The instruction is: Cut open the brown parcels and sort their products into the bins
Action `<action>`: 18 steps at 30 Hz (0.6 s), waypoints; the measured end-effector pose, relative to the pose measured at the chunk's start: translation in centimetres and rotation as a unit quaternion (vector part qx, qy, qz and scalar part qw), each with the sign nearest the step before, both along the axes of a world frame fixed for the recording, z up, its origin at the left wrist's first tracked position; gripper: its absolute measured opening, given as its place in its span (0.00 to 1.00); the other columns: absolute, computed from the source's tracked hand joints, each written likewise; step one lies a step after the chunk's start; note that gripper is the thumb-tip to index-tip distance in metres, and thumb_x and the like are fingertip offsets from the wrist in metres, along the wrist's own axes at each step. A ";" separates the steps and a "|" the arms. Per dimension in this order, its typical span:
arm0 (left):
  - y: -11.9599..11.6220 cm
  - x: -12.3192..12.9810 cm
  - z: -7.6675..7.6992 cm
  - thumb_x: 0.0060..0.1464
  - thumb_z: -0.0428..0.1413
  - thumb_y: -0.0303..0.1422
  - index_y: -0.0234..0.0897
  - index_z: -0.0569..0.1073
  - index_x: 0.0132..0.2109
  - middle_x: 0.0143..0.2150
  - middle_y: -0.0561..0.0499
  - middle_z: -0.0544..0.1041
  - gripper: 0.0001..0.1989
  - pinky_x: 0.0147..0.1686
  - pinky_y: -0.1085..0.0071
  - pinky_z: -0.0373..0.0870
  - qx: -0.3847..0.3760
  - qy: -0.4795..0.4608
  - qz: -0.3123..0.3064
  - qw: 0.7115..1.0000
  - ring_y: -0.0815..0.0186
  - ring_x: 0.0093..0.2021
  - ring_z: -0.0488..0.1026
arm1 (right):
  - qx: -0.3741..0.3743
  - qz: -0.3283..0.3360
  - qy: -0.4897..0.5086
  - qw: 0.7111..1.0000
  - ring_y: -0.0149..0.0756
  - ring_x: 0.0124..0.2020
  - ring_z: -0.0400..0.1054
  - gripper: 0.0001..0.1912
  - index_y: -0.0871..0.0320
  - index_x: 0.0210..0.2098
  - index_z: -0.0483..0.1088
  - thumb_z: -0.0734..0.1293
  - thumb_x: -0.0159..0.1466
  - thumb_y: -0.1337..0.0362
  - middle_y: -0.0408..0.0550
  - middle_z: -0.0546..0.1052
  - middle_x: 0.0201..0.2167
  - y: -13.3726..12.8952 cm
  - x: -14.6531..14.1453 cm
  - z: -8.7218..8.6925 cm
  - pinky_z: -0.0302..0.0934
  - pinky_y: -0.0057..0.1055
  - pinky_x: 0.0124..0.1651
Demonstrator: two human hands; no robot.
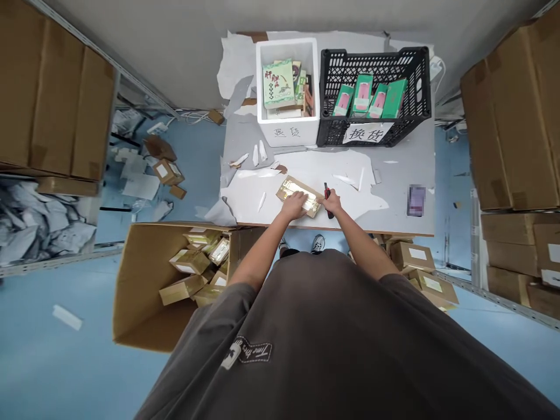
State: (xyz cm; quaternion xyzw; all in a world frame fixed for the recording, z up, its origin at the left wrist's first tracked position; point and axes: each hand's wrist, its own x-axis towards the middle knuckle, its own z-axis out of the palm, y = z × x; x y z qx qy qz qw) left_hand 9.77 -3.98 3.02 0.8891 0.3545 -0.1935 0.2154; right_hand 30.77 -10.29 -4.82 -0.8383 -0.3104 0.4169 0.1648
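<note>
A small cardboard box [286, 181] with shiny tape across its top lies aslant near the front edge of the table. My left hand [295, 205] rests over the near side of this box, fingers curled onto its top and holding it. At the right end of the box, my right hand [332, 202] is closed around a red and black utility knife [327, 191]. Its fingers touch or nearly touch the corner of the box; the knife's blade is too small to make out.
Behind the hands stand a white foam bin [286, 132] with boxes and a black plastic crate [376, 61] with green packs. Paper scraps [345, 179] litter the white table [394, 219]. A large open carton [144, 297] of parcels stands left; shelves with cartons [511, 116] flank both sides.
</note>
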 end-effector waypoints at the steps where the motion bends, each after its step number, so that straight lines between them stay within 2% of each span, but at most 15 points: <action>1: 0.4 0.5 0.2 0.62 0.66 0.39 0.41 0.65 0.78 0.76 0.37 0.68 0.41 0.73 0.50 0.62 -0.009 -0.002 -0.038 0.999 0.43 0.77 0.59 | -0.003 0.006 -0.002 1.000 0.53 0.58 0.70 0.33 0.53 0.52 0.65 0.81 0.56 0.48 0.56 0.78 0.53 0.2 0.1 0.1 0.69 0.42 0.59; 3: 0.8 1.4 0.5 0.60 0.66 0.34 0.39 0.69 0.75 0.70 0.37 0.72 0.38 0.69 0.53 0.67 -0.001 0.015 -0.071 0.997 0.45 0.72 0.65 | -0.006 0.018 -0.007 1.000 0.57 0.62 0.67 0.32 0.52 0.51 0.65 0.80 0.57 0.48 0.56 0.79 0.50 0.6 0.1 0.5 0.68 0.42 0.59; 5: 0.7 2.0 0.7 0.59 0.66 0.30 0.35 0.73 0.70 0.67 0.35 0.74 0.32 0.65 0.54 0.71 0.020 0.036 -0.064 0.997 0.46 0.69 0.67 | -0.005 0.035 -0.013 0.999 0.58 0.63 0.66 0.31 0.52 0.51 0.65 0.80 0.59 0.48 0.55 0.80 0.47 0.7 -0.1 1.2 0.67 0.42 0.59; 7: 0.4 2.1 0.8 0.60 0.66 0.29 0.35 0.77 0.66 0.69 0.35 0.72 0.28 0.65 0.56 0.73 0.031 0.036 -0.048 0.998 0.46 0.71 0.66 | -0.004 0.059 -0.020 0.998 0.58 0.61 0.68 0.30 0.52 0.53 0.64 0.78 0.62 0.46 0.56 0.81 0.48 0.4 -0.1 2.1 0.66 0.43 0.58; 9: 0.0 1.9 0.8 0.59 0.67 0.29 0.37 0.77 0.64 0.76 0.37 0.67 0.26 0.68 0.56 0.72 0.030 0.021 -0.037 0.999 0.47 0.78 0.60 | 0.017 0.084 -0.031 0.996 0.56 0.58 0.71 0.27 0.53 0.56 0.64 0.73 0.68 0.45 0.56 0.81 0.49 -0.4 0.2 3.2 0.67 0.43 0.57; 11: -0.1 1.5 0.6 0.58 0.69 0.29 0.38 0.75 0.66 0.83 0.40 0.58 0.30 0.72 0.55 0.69 0.017 0.013 -0.031 0.999 0.47 0.83 0.53 | 0.051 0.108 -0.030 0.992 0.51 0.51 0.75 0.22 0.53 0.59 0.65 0.65 0.75 0.45 0.54 0.82 0.48 -1.9 0.6 4.3 0.69 0.41 0.55; 13: -0.1 1.5 0.4 0.57 0.70 0.29 0.38 0.71 0.70 0.86 0.40 0.51 0.36 0.74 0.53 0.66 0.000 0.022 -0.030 0.999 0.47 0.85 0.50 | 0.070 0.142 0.007 0.987 0.46 0.42 0.78 0.20 0.53 0.60 0.66 0.57 0.80 0.47 0.50 0.82 0.43 -3.7 1.1 5.3 0.71 0.36 0.49; 16: 0.2 2.0 0.3 0.57 0.71 0.30 0.37 0.63 0.77 0.84 0.34 0.56 0.45 0.78 0.48 0.57 0.005 0.038 -0.022 0.999 0.45 0.83 0.55 | 0.042 0.207 0.093 0.973 0.38 0.27 0.76 0.18 0.52 0.59 0.69 0.55 0.82 0.51 0.43 0.81 0.34 -6.1 1.5 6.2 0.69 0.29 0.38; 18: 0.5 2.4 0.3 0.56 0.72 0.31 0.33 0.58 0.80 0.80 0.28 0.63 0.52 0.79 0.49 0.54 0.011 0.044 -0.014 0.999 0.45 0.82 0.58 | 0.017 0.231 0.116 0.966 0.35 0.23 0.74 0.16 0.53 0.58 0.70 0.57 0.82 0.53 0.40 0.80 0.31 -6.8 1.5 6.5 0.67 0.27 0.34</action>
